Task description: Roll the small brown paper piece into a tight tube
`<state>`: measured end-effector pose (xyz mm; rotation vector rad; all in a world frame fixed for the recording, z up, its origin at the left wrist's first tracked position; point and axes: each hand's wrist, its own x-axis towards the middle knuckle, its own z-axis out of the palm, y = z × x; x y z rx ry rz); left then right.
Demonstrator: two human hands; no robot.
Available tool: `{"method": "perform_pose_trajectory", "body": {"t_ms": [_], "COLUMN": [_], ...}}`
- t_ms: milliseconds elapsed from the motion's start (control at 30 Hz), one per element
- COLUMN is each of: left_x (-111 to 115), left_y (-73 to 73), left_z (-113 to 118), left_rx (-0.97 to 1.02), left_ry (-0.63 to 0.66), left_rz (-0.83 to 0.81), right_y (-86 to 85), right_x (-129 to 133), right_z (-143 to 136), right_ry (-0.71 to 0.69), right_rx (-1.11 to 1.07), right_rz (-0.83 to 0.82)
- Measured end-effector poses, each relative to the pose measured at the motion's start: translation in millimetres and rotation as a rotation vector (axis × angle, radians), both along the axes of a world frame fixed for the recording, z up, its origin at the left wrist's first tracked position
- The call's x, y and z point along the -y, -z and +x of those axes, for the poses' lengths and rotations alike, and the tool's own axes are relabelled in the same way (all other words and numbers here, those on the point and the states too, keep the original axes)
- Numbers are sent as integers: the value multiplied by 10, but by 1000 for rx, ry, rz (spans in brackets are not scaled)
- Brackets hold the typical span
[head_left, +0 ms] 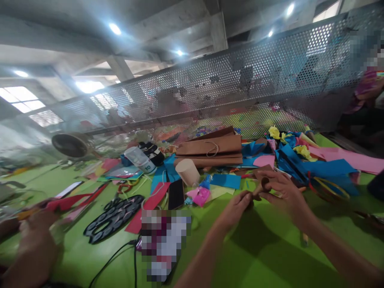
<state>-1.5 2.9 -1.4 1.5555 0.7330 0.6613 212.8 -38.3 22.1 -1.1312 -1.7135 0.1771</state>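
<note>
A small piece of brown paper (258,189), curled into a roll, is held between my two hands over the green table (240,256). My left hand (238,206) pinches its lower left end with thumb and finger. Around its upper right side, the fingers of my right hand (282,190) are closed. Just behind the roll lie a flat brown sheet and a blue paper piece (225,181). A short pencil-like stick (305,239) rests on the table beneath my right forearm.
Folded brown paper (210,150) with a string lies behind, near a perforated metal screen (210,96). Blue paper (312,166) covers the right side. A cream cylinder (187,173), black phone (176,194) and scissors (112,202) lie leftward. Another person's hand (39,236) is at far left.
</note>
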Motion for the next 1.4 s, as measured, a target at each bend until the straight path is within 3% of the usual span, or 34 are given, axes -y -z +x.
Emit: {"method": "perform_pose_trajectory", "body": {"t_ms": [333,700,867,1033,1267,1400], "left_x": [-10,-16,-62,-89,-82,-114], "left_y": [-43,7,4,45,58,67], "left_z": [-23,28,31,44,38,35], "left_rx": [49,179,196,182,147,107], "left_ry": [-11,11,-40,-112,-9,-65], "left_rz": [-115,-209,-211,-180,-92,-93], "right_y": [-119,-56,-51,-36,-12,-24], "right_x": [33,7,13,23,20,20], "right_z": [41,85,192,209,173,186], "right_ry": [70,61,135,125,111,126], "right_rx": [-18,-5,-51,-62,-58,-68], "right_rz": [-56,-60,-95,-150,-178,-199]}}
